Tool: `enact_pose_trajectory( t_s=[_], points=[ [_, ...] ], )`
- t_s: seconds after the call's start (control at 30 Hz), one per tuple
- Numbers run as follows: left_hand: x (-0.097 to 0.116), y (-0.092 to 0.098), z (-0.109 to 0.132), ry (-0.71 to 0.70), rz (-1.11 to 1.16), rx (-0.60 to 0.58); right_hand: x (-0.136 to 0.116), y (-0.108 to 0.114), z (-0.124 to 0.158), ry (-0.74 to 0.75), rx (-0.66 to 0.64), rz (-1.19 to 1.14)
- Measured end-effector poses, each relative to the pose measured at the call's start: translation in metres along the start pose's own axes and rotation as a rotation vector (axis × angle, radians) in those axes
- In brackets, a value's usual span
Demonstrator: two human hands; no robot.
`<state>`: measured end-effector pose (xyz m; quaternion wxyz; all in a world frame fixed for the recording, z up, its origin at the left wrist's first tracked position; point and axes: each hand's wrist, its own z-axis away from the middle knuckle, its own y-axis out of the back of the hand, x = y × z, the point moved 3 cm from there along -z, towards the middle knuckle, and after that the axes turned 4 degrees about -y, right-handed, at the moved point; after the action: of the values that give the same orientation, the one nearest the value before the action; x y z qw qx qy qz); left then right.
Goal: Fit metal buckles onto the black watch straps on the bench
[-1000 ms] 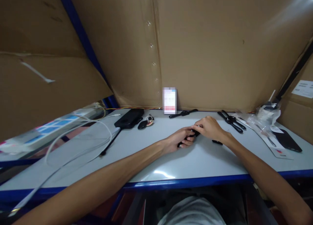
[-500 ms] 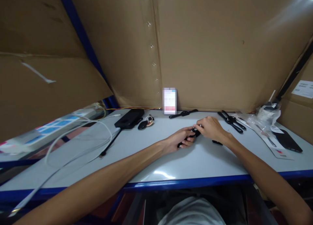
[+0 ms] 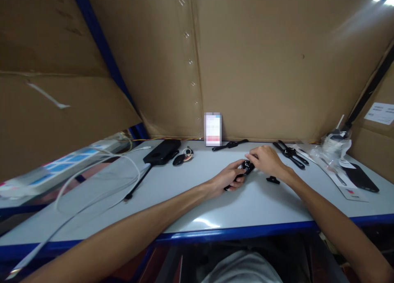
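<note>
A black spokeshave (image 3: 247, 165) is gripped in my left hand (image 3: 229, 177), whose fingers wrap round its handle. Its metal middle part shows between my two hands. My right hand (image 3: 265, 159) is closed, with thumb and fingertips pinched together at the far end of the same spokeshave; what exactly they pinch is partly hidden. On the table just below my right wrist lies a small black part (image 3: 272, 180). Another black spokeshave (image 3: 230, 145) rests near the back wall, and several more black handled tools (image 3: 289, 154) lie crossed to the right.
A phone (image 3: 212, 129) leans on the cardboard wall (image 3: 261, 69). To the left are a black box-like device (image 3: 162, 151), keys (image 3: 184, 156), white cables (image 3: 66, 217) and a power strip (image 3: 74, 162). Plastic packaging (image 3: 334, 151) and a black phone-like slab (image 3: 363, 177) lie right.
My left hand has tilted the spokeshave slightly, so more of its metal middle shows. My right fingers have shifted a little at its end. More of the small black part is visible.
</note>
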<state>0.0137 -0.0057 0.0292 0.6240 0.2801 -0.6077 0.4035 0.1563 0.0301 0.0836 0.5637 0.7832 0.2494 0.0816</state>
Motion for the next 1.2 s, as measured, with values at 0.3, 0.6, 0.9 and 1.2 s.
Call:
enact_pose_trajectory(
  t_s=[0.3, 0.6, 0.9, 1.2],
  points=[
    [-0.003, 0.010, -0.010, -0.288, -0.031, 0.131, 0.028, 0.004, -0.011, -0.111, 0.080, -0.334],
    [0.000, 0.014, -0.007, -0.401, -0.041, 0.118, 0.022, -0.022, -0.008, -0.050, -0.532, -1.059],
    [-0.004, 0.012, -0.007, -0.412, -0.090, 0.086, 0.024, -0.021, -0.009, -0.007, -0.544, -1.036],
    [-0.002, 0.009, -0.008, -0.406, -0.059, 0.102, 0.026, -0.022, -0.011, 0.017, -0.548, -0.977]
  ],
)
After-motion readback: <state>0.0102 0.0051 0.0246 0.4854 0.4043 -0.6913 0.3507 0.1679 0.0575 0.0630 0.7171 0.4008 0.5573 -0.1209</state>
